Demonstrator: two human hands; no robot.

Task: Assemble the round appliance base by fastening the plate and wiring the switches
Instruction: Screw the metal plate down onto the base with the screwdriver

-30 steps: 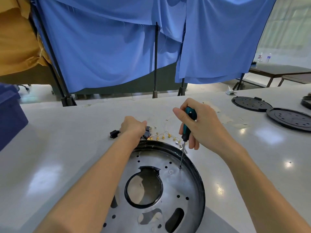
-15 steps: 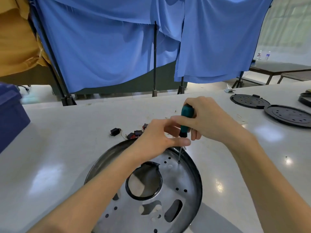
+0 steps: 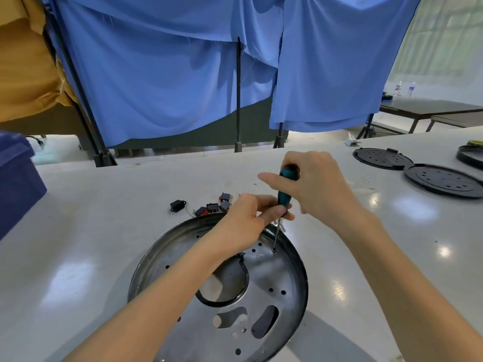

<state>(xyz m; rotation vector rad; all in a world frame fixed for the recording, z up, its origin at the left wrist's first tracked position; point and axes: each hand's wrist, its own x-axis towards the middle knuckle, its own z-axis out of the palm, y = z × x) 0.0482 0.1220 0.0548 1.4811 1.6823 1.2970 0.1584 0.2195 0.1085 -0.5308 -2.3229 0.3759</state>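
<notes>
The round base (image 3: pixel 274 280) is seen low in the middle of the frame, flat on the pale, glossy worktop (image 3: pixel 104 218), with its near edge cut off by the bottom of the picture. It is a shallow dish of shiny metal with a dark raised rim, pierced by small round holes, two oblong slots and one large round opening. Open worktop is left on both sides of it, wider to the left, where a dark blue bin (image 3: pixel 15 184) is set at the frame's left edge.

The screwdriver (image 3: pixel 284 194) is held close to upright – its long axis runs top to bottom, the teal and black handle leaning slightly right, the thin steel shaft pointing down to a hole just inside the far right rim of the base. The handle's top is gripped by the right hand (image 3: pixel 316 189), with the forefinger stretched out leftward. The foot of the handle is pinched by the left hand (image 3: pixel 245 220).

Just beyond the far rim a cluster of small black and red switches (image 3: pixel 213 207) with thin wires is laid, a black connector (image 3: pixel 177 205) beside it. At the right edge two flat black perforated discs (image 3: pixel 441 180) are placed – touching each other, well apart from the base.
</notes>
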